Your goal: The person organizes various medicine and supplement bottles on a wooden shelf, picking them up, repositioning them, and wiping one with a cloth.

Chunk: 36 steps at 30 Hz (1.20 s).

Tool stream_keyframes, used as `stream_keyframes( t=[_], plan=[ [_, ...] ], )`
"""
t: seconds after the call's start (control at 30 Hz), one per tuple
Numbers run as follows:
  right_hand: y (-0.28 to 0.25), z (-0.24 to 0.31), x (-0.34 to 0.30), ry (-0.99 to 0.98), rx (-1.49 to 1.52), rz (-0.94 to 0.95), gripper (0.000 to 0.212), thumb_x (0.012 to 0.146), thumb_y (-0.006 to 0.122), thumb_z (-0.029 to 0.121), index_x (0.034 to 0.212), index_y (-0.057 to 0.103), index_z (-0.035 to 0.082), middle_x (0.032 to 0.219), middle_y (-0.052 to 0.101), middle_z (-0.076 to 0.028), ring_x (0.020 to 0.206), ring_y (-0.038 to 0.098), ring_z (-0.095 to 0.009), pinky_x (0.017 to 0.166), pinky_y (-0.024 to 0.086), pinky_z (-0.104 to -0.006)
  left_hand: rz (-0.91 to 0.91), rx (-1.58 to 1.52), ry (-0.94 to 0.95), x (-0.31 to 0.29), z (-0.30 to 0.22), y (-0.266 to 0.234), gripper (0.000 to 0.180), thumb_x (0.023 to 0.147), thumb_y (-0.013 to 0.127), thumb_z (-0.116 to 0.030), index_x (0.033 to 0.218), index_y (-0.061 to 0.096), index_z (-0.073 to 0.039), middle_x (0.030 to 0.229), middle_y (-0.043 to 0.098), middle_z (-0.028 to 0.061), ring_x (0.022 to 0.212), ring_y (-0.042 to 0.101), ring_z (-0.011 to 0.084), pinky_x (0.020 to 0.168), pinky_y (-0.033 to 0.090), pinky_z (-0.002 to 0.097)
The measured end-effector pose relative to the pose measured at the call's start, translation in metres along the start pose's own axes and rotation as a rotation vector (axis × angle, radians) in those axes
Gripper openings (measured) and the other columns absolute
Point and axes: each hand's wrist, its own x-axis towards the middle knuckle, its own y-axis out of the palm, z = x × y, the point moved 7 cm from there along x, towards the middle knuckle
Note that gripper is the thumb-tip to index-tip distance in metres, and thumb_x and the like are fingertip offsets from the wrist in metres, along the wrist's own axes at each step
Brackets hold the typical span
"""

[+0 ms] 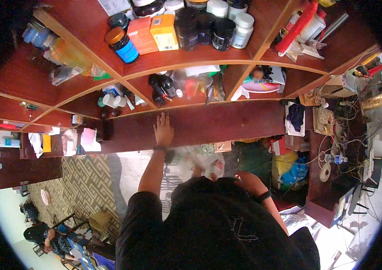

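Note:
My left hand [164, 131] rests on the dark red wooden counter [227, 120], fingers stretched toward the shelves and holding nothing. My right hand [247, 181] is beside my body at waist height, its fingers curled. A small pale and reddish spot shows at its fingertips, too small to name. Above the counter, the shelf unit [186, 62] carries dark jars [223, 34], a white bottle [243, 30], an orange box [140, 36] and a yellow box [164, 32]. Dark bottles [166, 84] stand in the lower compartment, nearest my left hand.
Folded dark cloth [296, 116] lies at the counter's right end, near tangled cables [339, 130]. Yellow and blue bags [293, 173] sit below on the right. Pink paper [90, 138] lies to the left. Another person [49, 238] is at the lower left, near a bin [100, 221].

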Motion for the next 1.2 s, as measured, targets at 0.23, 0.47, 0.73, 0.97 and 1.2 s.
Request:
stream_keyframes(
  t=[0.23, 0.47, 0.73, 0.97, 1.2],
  plan=[
    [-0.025, 0.018, 0.014, -0.006, 0.062, -0.052, 0.039, 0.095, 0.068, 0.034, 0.121, 0.064, 0.006, 0.115, 0.072, -0.020, 0.108, 0.067, -0.041, 0.090, 0.054, -0.0489, 0.040, 0.001, 0.297, -0.036, -0.068, 0.016, 0.068, 0.096, 0.056, -0.018, 0.159, 0.037, -0.002, 0.173, 0.021, 0.0127, 0.159, 0.019, 0.0363, 0.127, 0.022, 0.0546],
    [-0.104, -0.078, -0.008, 0.004, 0.204, -0.219, 0.025, 0.093, 0.068, 0.016, 0.116, 0.068, 0.005, 0.097, 0.075, -0.011, 0.086, 0.072, -0.024, 0.075, 0.056, -0.0362, 0.057, -0.091, 0.603, -0.093, -0.191, 0.063, 0.071, 0.092, 0.058, -0.007, 0.160, 0.037, -0.003, 0.173, 0.019, 0.0131, 0.159, 0.018, 0.0396, 0.127, 0.021, 0.0587],
    [-0.307, -0.218, -0.002, 0.124, 0.039, -0.954, 0.033, 0.089, 0.076, 0.017, 0.116, 0.066, 0.000, 0.111, 0.069, -0.019, 0.106, 0.066, -0.037, 0.095, 0.052, -0.0444, 0.240, -0.283, 0.635, -0.118, -0.239, 0.060, 0.065, 0.087, 0.054, 0.000, 0.152, 0.049, -0.002, 0.162, 0.041, 0.0207, 0.148, 0.038, 0.0427, 0.122, 0.033, 0.0526],
    [-0.322, -0.331, 0.073, 0.382, -0.007, -0.755, 0.069, 0.075, 0.083, 0.019, 0.136, 0.053, 0.004, 0.137, 0.050, -0.025, 0.125, 0.051, -0.047, 0.108, 0.046, -0.0517, 0.027, -0.356, 0.177, -0.121, -0.263, 0.054, 0.023, 0.089, 0.058, -0.006, 0.103, 0.075, -0.002, 0.139, 0.065, 0.0159, 0.126, 0.060, 0.0400, 0.109, 0.048, 0.0462],
    [-0.326, -0.331, 0.054, 0.230, -0.060, -0.890, 0.054, 0.073, 0.086, 0.004, 0.120, 0.061, 0.006, 0.129, 0.054, -0.019, 0.118, 0.056, -0.043, 0.099, 0.051, -0.0496, -0.337, -0.506, 0.283, -0.051, -0.385, -0.104, 0.029, 0.087, 0.064, 0.002, 0.114, 0.070, -0.004, 0.127, 0.068, 0.0167, 0.115, 0.066, 0.0381, 0.094, 0.055, 0.0442]
  ],
)
